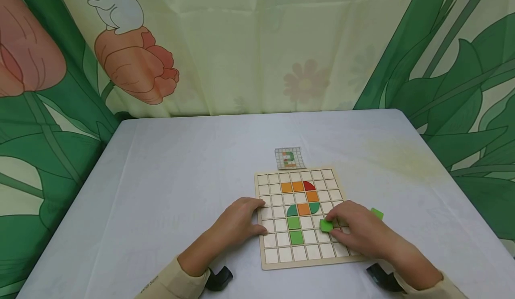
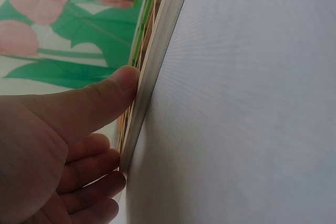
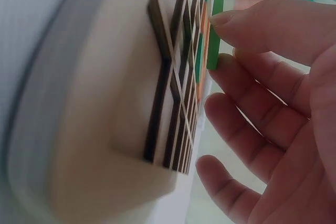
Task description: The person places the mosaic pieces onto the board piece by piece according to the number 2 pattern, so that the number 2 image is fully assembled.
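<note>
A wooden grid board (image 1: 277, 255) lies on the table, with orange, red, dark green and light green pieces set in its cells. My left hand (image 1: 240, 221) rests at the board's left edge, thumb and forefinger spread apart along it. The left wrist view shows the thumb (image 2: 125, 80) touching the frame's side. Over the right half of the board, my right hand (image 1: 360, 229) pinches a light green square tile (image 1: 326, 225) between thumb and fingers. In the right wrist view the tile (image 3: 214, 32) is seen edge-on, close above the grid.
A small pattern card (image 1: 290, 158) with a coloured grid picture lies just beyond the board's far edge. Another light green tile (image 1: 377, 213) shows past my right hand, at the board's right side. A white cloth covers the table (image 1: 161, 169); a printed curtain (image 1: 233, 44) hangs behind.
</note>
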The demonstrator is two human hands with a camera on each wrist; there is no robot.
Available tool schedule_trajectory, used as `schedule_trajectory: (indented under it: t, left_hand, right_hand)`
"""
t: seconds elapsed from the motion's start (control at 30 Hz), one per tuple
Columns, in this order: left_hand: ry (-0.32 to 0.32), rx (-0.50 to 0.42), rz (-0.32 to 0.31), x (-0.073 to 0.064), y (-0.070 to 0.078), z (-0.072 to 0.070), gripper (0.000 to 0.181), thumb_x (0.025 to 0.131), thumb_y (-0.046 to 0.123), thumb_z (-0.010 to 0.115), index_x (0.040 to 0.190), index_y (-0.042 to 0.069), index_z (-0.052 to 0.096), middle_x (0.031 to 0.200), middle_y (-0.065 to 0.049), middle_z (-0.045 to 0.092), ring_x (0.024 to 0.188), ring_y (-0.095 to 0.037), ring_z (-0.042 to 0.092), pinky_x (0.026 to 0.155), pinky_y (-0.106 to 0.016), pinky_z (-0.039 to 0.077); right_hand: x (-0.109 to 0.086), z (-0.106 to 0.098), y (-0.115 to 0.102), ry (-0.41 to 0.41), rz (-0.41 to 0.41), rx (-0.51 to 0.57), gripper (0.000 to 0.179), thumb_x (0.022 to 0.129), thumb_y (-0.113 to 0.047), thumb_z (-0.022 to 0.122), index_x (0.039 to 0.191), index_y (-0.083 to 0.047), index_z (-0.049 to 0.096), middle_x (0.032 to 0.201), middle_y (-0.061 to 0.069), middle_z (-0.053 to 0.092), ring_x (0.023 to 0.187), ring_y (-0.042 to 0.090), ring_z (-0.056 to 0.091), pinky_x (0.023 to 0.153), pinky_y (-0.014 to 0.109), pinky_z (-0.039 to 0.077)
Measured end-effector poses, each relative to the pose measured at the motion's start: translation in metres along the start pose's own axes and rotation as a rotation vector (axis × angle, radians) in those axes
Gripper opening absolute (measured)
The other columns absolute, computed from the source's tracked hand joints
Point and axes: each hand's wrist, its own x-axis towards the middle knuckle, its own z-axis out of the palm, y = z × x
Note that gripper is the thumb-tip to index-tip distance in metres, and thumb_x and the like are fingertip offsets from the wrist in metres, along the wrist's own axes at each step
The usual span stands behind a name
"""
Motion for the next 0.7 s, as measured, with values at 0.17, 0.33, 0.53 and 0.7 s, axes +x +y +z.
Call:
schedule_trajectory:
  t: [0.17,0.33,0.53,0.7]
  left_hand:
    - [0.002,0.003,0.000,0.0002,-0.0003,0.0005,0.062,0.076,0.025,0.090,0.127,0.002,0.064,0.126,-0.011,0.065,0.122,-0.028,0.056,0.101,-0.041,0.046]
    - [0.000,0.003,0.000,0.0003,-0.0006,0.0005,0.062,0.076,0.026,0.090,0.127,0.002,0.064,0.126,-0.011,0.065,0.123,-0.028,0.056,0.101,-0.041,0.046]
    - [-0.001,0.005,0.001,0.0000,-0.0003,0.0002,0.061,0.076,0.025,0.089,0.127,0.001,0.064,0.126,-0.011,0.065,0.122,-0.028,0.056,0.101,-0.040,0.046]
    - [0.004,0.009,0.006,0.0001,-0.0005,0.0002,0.061,0.076,0.025,0.089,0.126,0.002,0.065,0.125,-0.010,0.065,0.122,-0.027,0.057,0.101,-0.040,0.046]
  right_hand:
    - [0.0025,0.0015,-0.0036,-0.006,-0.029,-0.023,0.020,0.084,-0.017,0.080,0.100,-0.020,0.069,0.101,-0.014,0.062,0.099,0.014,0.058,0.087,0.040,0.052]
    - [0.0036,0.0034,-0.0050,-0.014,-0.048,-0.026,0.020,0.083,-0.017,0.079,0.101,-0.020,0.069,0.101,-0.014,0.061,0.098,0.013,0.058,0.086,0.039,0.052]
    - [0.0052,0.0056,-0.0070,-0.026,-0.055,-0.023,0.021,0.084,-0.017,0.079,0.101,-0.021,0.069,0.101,-0.016,0.061,0.100,0.015,0.059,0.088,0.041,0.051]
    - [0.0061,0.0068,-0.0089,-0.037,-0.070,-0.004,0.020,0.085,-0.017,0.078,0.102,-0.021,0.069,0.102,-0.016,0.061,0.101,0.016,0.058,0.089,0.043,0.050]
